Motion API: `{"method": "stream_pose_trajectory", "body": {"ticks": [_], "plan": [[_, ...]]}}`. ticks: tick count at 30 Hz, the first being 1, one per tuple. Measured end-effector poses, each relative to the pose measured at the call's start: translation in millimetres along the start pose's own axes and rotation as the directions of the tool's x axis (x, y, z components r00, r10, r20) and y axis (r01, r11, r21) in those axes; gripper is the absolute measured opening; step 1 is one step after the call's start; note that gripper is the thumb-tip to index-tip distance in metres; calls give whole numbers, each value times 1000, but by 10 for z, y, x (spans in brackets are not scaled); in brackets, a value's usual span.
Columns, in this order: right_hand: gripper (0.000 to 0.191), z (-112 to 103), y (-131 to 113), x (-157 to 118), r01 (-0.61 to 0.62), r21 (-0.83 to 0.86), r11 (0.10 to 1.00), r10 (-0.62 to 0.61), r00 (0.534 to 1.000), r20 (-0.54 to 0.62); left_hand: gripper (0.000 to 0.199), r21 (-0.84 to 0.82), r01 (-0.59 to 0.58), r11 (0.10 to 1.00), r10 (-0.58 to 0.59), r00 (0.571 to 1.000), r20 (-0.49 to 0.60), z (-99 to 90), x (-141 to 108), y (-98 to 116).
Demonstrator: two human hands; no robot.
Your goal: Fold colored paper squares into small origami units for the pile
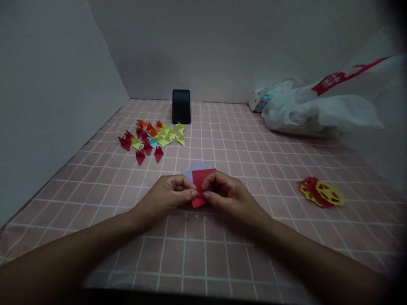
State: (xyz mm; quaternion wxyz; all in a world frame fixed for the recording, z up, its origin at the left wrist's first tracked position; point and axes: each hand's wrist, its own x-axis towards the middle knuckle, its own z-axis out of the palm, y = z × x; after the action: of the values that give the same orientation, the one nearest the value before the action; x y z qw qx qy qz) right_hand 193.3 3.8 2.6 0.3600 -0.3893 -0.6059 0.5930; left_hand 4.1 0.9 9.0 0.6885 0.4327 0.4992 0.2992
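Observation:
A piece of red paper (200,177) is held between both hands at the middle of the table. My left hand (173,190) pinches its left side with thumb and forefinger. On the right side, the thumb and fingertips of my right hand (224,190) close on the same paper. Just behind the red piece, a light purple paper (197,166) lies on the table, partly covered, with bits of yellow at its edges. The fingers hide part of the red paper, so its folds are hard to make out.
Several small folded paper pieces (152,140) in red, orange, yellow and blue lie at the back left. Behind them a black phone (181,106) leans upright. Red and yellow cut-outs (321,192) lie right. A white plastic bag (305,111) and a box (257,101) occupy the back right.

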Motion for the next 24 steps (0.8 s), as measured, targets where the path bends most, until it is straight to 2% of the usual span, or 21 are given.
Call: {"method": "stream_pose_trajectory", "body": {"ticks": [12, 19, 24], "plan": [[8, 11, 56, -4, 29, -46, 999, -29, 1000, 1, 14, -3, 0, 1000, 0, 1000, 20, 11, 8, 21], [4, -9, 51, 6, 15, 63, 998, -14, 1000, -13, 15, 76, -36, 996, 37, 999, -16, 7, 7, 22], [6, -8, 56, 0, -16, -16, 1000, 16, 1000, -18, 13, 155, -114, 981, 121, 992, -35, 9, -10, 34]]}}
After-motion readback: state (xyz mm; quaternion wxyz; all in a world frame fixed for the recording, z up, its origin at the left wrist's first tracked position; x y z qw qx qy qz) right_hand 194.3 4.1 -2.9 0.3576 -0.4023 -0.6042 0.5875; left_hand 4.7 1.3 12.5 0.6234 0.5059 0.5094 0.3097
